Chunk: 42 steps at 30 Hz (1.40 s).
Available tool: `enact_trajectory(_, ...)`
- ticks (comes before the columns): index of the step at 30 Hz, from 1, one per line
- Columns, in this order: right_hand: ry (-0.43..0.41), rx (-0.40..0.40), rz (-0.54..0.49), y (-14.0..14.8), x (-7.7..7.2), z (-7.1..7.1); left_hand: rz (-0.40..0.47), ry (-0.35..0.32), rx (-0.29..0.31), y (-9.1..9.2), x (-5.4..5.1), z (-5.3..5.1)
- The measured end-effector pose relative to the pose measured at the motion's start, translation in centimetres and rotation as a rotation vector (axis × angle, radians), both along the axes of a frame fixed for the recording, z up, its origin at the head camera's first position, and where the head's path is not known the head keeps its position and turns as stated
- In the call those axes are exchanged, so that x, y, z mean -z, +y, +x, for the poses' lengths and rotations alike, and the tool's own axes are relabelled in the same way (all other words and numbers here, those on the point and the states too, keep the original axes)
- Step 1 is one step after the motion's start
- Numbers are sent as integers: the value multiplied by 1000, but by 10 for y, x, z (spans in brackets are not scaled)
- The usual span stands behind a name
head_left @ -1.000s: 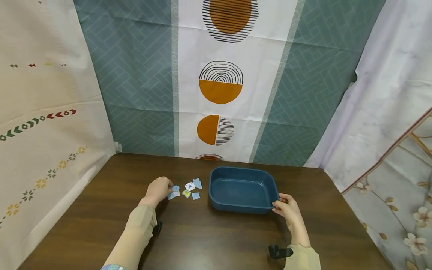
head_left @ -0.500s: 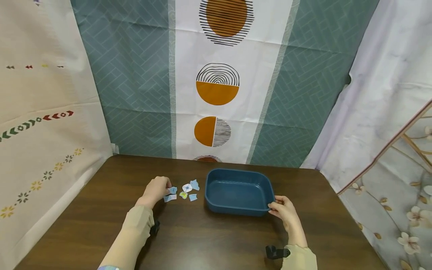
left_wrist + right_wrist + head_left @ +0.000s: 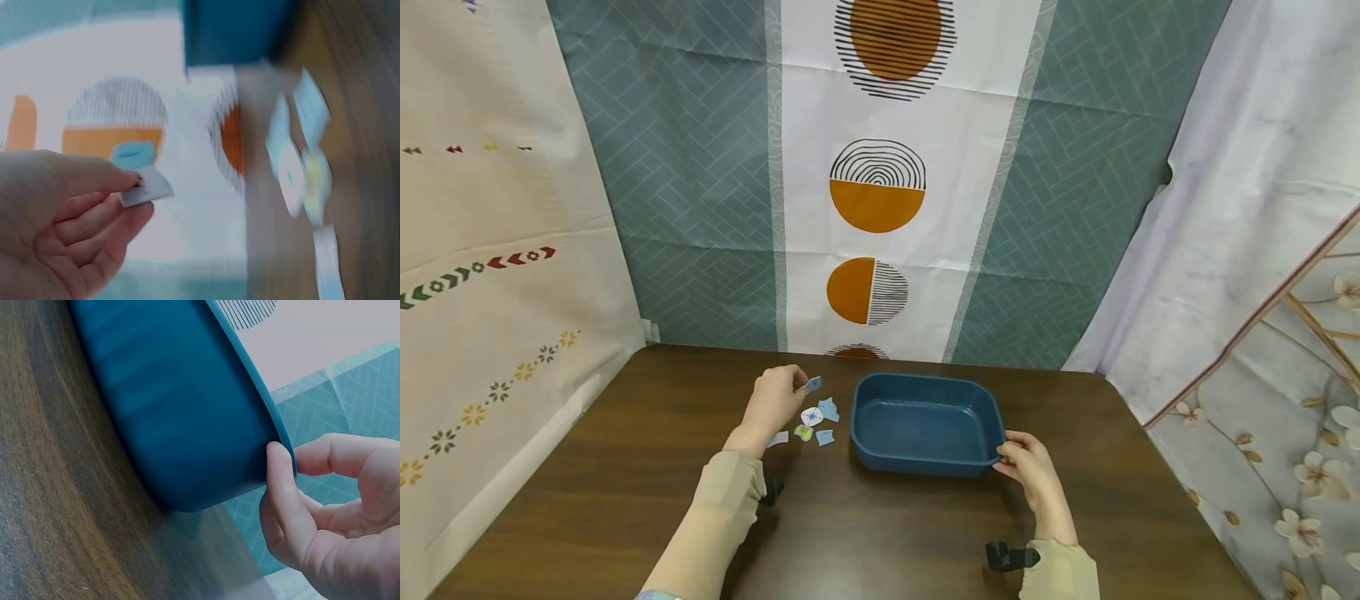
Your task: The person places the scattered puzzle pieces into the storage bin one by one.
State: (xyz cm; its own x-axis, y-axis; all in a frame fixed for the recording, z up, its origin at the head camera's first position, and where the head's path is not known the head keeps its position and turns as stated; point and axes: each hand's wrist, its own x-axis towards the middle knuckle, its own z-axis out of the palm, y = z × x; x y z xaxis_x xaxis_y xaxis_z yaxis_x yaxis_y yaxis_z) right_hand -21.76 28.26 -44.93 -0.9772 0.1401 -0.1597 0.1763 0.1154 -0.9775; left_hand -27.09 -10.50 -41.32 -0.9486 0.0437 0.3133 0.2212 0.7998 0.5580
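Blue piece (image 3: pixel 813 383) raised off the surface (image 3: pixel 880 537) in the left hand (image 3: pixel 772 406): it seems the only item picked up, and five others lie ungripped. As the head view shows them, they cluster about a compass piece (image 3: pixel 812 417), with a pale blue scrap (image 3: pixel 828 408) at two o'clock, a smaller scrap (image 3: pixel 825 437) at five, a green piece (image 3: pixel 803 432) at seven and a white slip (image 3: pixel 778 438) at eight. No piece can be made out inside the box (image 3: pixel 917 464), which stands between three and four o'clock of the raised one. I judge the work to be near its start, with most of the pieces left to handle.

The left forearm reaches in from seven o'clock; its thumb and fingers are closed in a narrow pinch on one end of the piece. Blur in the left wrist view hides whether that is one folded piece or two.

The right hand (image 3: pixel 1032 468), its forearm coming from between five and six o'clock, pinches the rim at the box's four o'clock corner.
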Motion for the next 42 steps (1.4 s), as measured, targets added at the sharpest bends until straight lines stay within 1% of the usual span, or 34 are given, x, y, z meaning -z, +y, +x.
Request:
enact_trajectory(3,5,-1,0,-1,1,-1,89,66,15,24,-9,2)
enact_trajectory(4,6,-2,-1,-1,1,-2,114,77,22,32,-11,2)
enact_trajectory(6,8,-2,-3,-1,1,-2,160,91,35,46,-15,3)
enact_trajectory(8,9,-1,-8,-1,2,-2,201,91,47,60,-18,3)
enact_trajectory(12,8,4,-9,0,3,-1,236,88,63,87,-19,0)
enact_trajectory(15,7,3,-8,0,3,-1,249,87,67,105,-15,-4)
enact_trajectory(18,4,1,-2,-1,3,-1,287,48,86,123,-10,-6)
enact_trajectory(23,0,-11,7,-2,2,-1,356,-51,136,152,-4,-9)
enact_trajectory(25,0,-15,7,-2,2,-1,387,-86,161,163,-2,-10)
enact_trajectory(29,-5,-12,2,-3,2,-1,449,-151,189,182,1,-12)
enact_trajectory(32,-9,-7,0,-3,3,-1,475,-202,184,194,2,-14)
enact_trajectory(37,-6,-1,1,-4,2,-1,479,-280,171,211,7,-19)
enact_trajectory(42,-4,1,0,-3,2,-2,478,-380,158,224,13,-24)
